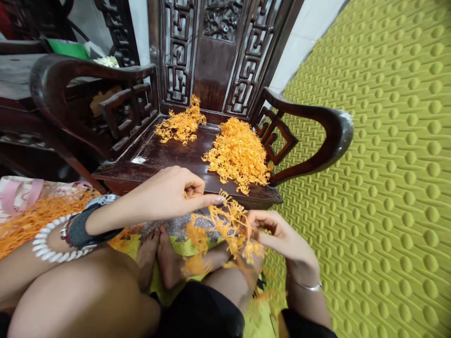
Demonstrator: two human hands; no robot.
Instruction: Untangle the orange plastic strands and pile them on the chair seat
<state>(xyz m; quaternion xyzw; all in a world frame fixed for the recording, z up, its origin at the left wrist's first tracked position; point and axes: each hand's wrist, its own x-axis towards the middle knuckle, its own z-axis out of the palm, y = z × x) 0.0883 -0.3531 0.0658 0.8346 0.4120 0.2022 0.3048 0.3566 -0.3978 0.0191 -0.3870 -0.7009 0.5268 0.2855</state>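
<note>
Pinching the orange plastic sprigs with your right hand, you hold them above your knees, before the carved wooden chair. Your left hand has its thumb at their upper edge; whether its curled fingers grip a stem, you cannot tell. The thin branches look tangled, so a hard tug could snap tips, and a loose pinch could drop pieces.

A white coil bracelet, dark grey wristband, silver bangle and black clothing are worn.
</note>
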